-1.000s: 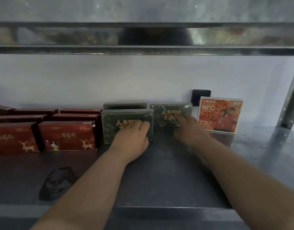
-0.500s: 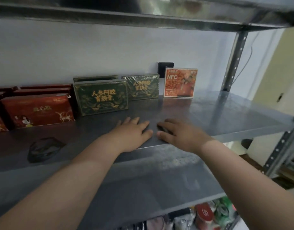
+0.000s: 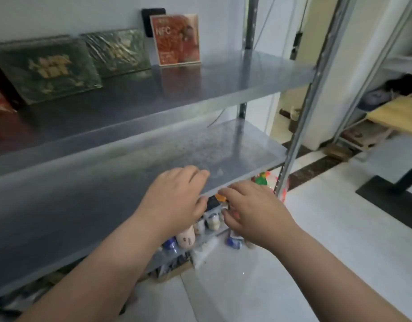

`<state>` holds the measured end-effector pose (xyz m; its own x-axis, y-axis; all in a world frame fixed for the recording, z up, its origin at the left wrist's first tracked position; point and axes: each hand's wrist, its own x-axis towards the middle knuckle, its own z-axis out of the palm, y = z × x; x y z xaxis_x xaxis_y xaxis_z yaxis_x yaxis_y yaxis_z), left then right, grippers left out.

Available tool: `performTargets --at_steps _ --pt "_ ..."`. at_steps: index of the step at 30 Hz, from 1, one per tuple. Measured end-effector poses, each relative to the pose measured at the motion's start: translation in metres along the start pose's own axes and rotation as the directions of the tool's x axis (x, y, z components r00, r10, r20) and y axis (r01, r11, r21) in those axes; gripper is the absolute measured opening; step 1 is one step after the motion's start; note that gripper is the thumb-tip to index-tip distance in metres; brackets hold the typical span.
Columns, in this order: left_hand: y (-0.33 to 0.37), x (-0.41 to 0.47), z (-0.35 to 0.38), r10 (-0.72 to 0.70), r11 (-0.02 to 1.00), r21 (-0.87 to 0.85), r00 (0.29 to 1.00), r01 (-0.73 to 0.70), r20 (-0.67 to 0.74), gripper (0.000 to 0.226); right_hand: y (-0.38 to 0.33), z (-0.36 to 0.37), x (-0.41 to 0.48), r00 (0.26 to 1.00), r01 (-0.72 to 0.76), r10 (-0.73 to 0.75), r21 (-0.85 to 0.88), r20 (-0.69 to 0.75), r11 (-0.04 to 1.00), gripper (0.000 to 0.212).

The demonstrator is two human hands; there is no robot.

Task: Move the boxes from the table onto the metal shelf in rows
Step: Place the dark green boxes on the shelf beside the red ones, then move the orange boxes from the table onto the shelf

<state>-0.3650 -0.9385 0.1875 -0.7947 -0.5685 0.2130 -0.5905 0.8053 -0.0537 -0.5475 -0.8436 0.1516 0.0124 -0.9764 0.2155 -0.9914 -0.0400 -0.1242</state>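
Left hand (image 3: pixel 174 201): nothing is held; the fingers (image 3: pixel 195 174) are loosely bent and lie over the front edge of the lower tier (image 3: pixel 235 145).
Right hand (image 3: pixel 256 212): nothing is held here either; it is carried just beside the left, fingers relaxed and slightly curled, in front of the same edge.
Metal shelf (image 3: pixel 223 89): on its upper level the front green box (image 3: pixel 46 68) and the rear green box (image 3: pixel 116 51) are stood upright. The orange box (image 3: pixel 177 39) is set to their right by the wall, and a red box (image 3: pixel 0 105) is cut off at the left edge.
Boxes to be moved: none can be seen, and the worktop is out of view.
Below: small bottles (image 3: pixel 200 226) are kept under the lower tier.
Handling: the boxes are judged light and stiff. The green ones are film-wrapped (the rear one glints), so a slippery surface is to be expected.
Hold: each box is best taken by its two short ends, or by thumb and fingers across the narrow depth.
Risk: a thin upright box may be tipped backwards if it is pushed high on its face.
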Motion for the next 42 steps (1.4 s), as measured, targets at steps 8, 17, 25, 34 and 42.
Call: performTargets --at_steps 8,17,25,34,42 --pt "0.173 -0.034 0.091 0.398 0.911 -0.228 0.876 -0.343 0.272 0.049 0.041 0.040 -0.226 0.844 -0.481 0.460 0.009 0.275 0.877 0.038" --pt "0.277 -0.070 0.149 0.845 0.518 -0.392 0.383 -0.760 0.374 0.051 -0.032 0.070 -0.379 0.415 -0.893 0.848 -0.030 0.329 0.448 0.039" --pt "0.313 -0.132 0.164 0.945 0.023 -0.466 -0.133 -0.884 0.299 0.044 -0.176 0.103 -0.421 -0.147 -0.984 0.937 0.050 0.318 -0.172 0.041" --pt "0.339 -0.264 0.132 0.821 -0.436 -0.403 -0.539 -0.805 0.190 0.040 -0.344 0.116 -0.454 -0.567 -0.780 0.786 0.146 0.246 -0.609 0.045" --pt "0.351 -0.419 0.084 0.726 -0.601 -0.372 -0.678 -0.708 0.118 0.041 -0.493 0.120 -0.514 -0.726 -0.623 0.653 0.197 0.214 -0.757 0.035"
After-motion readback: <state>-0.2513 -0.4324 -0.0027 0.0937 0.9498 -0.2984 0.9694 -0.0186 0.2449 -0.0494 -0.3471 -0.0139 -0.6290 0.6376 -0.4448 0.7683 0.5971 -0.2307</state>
